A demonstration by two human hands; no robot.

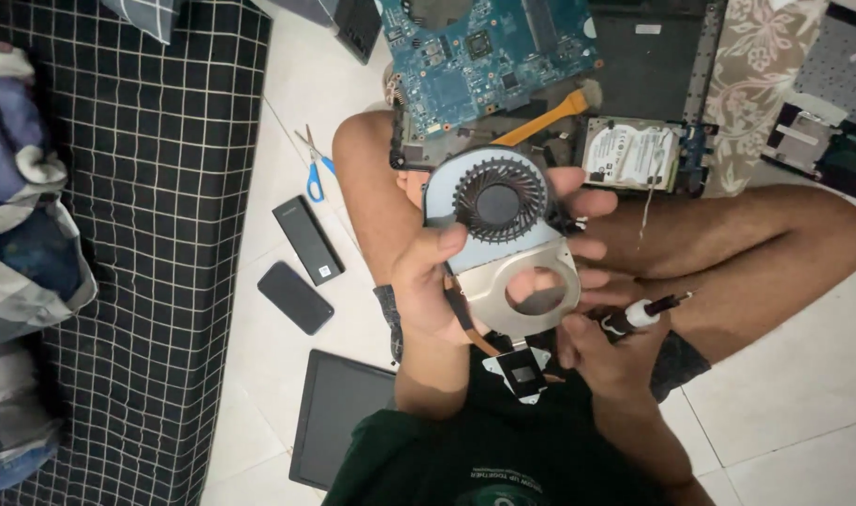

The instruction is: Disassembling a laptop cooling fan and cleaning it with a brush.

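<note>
Left hand (428,281) was wrapped around the fan (499,201), thumb over its front edge and fingers poking out behind on the far side, so the whole cooler sat up off the floor, right in front of the chest. The fan was a round black blower in a light blue-grey housing, with a metal plate (522,286) hanging just under it that had a big round hole you could see fingers through. A copper heat pipe (465,319) ran down from there past the left palm to a small bracket (524,373) with a dark square pad, sitting between the two wrists.

Right hand (606,347) was closed on a screwdriver (642,314), black handle with a white band, tip pointing away to the right of the hand. It was just below and right of the plate, nearly touching it.

Beyond the hands, on the floor: a blue motherboard (489,56), an orange pry tool (540,120) just past the fan, and a hard drive (629,155) to the right of that. Off to the left of the left hand lay scissors (314,167) with blue handles, a black battery-looking block (308,240), a phone (295,297) and a dark flat panel (339,426) nearer the body. A black grid mattress (156,234) ran down the far left.
</note>
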